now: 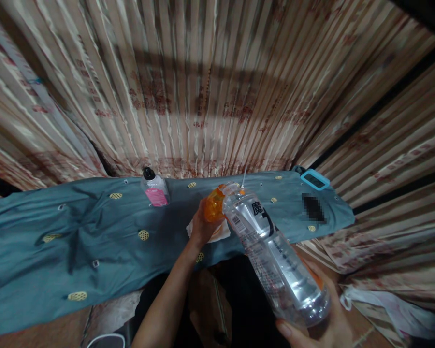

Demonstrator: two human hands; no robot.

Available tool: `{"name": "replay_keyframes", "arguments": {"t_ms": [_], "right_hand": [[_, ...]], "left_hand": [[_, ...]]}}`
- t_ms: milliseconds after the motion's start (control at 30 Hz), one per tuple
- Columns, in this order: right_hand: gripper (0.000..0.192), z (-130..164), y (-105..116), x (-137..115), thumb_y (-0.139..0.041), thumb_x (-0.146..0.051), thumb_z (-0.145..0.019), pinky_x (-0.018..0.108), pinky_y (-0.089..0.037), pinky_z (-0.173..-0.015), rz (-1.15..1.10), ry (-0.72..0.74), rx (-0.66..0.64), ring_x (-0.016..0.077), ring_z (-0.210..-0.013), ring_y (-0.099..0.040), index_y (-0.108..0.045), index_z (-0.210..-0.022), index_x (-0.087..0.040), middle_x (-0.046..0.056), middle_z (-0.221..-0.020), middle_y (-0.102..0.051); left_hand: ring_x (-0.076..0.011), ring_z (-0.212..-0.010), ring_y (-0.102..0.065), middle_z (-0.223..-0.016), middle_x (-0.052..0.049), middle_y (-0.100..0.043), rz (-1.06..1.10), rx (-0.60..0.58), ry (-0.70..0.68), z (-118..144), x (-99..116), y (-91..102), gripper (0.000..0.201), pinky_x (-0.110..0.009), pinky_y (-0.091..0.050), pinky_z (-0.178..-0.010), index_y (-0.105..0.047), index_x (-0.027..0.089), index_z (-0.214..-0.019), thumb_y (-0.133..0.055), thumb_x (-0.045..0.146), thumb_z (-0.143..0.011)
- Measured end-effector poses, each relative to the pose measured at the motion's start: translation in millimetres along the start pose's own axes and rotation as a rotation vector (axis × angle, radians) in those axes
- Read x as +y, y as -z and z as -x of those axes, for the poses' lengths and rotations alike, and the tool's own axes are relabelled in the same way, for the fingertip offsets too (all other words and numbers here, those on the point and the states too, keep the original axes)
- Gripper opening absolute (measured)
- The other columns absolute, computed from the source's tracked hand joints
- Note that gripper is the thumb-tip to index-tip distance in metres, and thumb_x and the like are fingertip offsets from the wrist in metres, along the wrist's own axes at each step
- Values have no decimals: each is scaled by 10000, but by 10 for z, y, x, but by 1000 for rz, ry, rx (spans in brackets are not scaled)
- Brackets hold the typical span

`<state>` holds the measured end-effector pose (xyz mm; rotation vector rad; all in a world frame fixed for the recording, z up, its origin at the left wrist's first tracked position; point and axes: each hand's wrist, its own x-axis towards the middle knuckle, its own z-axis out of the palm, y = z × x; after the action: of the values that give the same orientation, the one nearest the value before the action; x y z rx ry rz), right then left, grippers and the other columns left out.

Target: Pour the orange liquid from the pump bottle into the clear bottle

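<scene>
A large clear plastic bottle (275, 256) with a printed label and black characters lies tilted in the air at lower right, its base low and near the camera, its open neck raised and pointing up-left toward a small translucent orange bottle (214, 205). The right hand (326, 324) cups the big bottle's base from beneath, fingers curled around the rounded bottom in a firm hold. The left hand (203, 224) is wrapped around the orange bottle, fingers closed on its side, holding it just above the worktop with its top touching or just beside the clear bottle's mouth; which of the two I cannot tell. A thin white tube (243, 178) sticks up by the two necks. Under the left hand lies a white cloth or paper (217, 234), partly hidden. All this sits over a teal cloth (76, 232) with small gold oval motifs covering the worktop. Farther left on it stands a small clear bottle with a black cap and pink label (154, 188). At the far right corner rests a light-blue rectangular device (314, 179). Striped beige-and-red curtains (210, 87) hang behind.
</scene>
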<state>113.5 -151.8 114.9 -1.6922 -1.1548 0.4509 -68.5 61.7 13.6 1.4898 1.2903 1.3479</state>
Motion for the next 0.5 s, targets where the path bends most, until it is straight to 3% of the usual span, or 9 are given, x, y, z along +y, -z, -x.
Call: {"name": "replay_keyframes", "arguments": {"t_ms": [233,400,500], "right_hand": [[775,7,-3,-43,-806,-551,-637,325,-596,-821,-46,-33,-11,296,-1069,-709,-546,-1301,-249,63,-1169,-710],[805,-1,18,4,-770,-591,-656,354,-541,-959,65,42,-8,308,-1150,-679,-529,-1334,-231,70,-1216,-696],[790,-1,16,36,-780,-564,-660,353,-561,-906,35,42,-17,311,-1130,-683,-530,-1329,-228,77,-1215,-693]], "left_hand": [[-218,-878,-728,-1044,-57,-729,-6,25,-68,0,59,5,624,-350,-624,-773,-535,198,-1183,-817,314,-639],[-232,-880,-733,-1049,-68,-729,25,1,-37,2,77,14,621,-358,-623,-752,-528,206,-1189,-812,336,-653],[-233,-885,-732,-1049,-61,-731,15,14,-35,0,65,7,634,-357,-621,-758,-530,217,-1191,-820,319,-636]]}}
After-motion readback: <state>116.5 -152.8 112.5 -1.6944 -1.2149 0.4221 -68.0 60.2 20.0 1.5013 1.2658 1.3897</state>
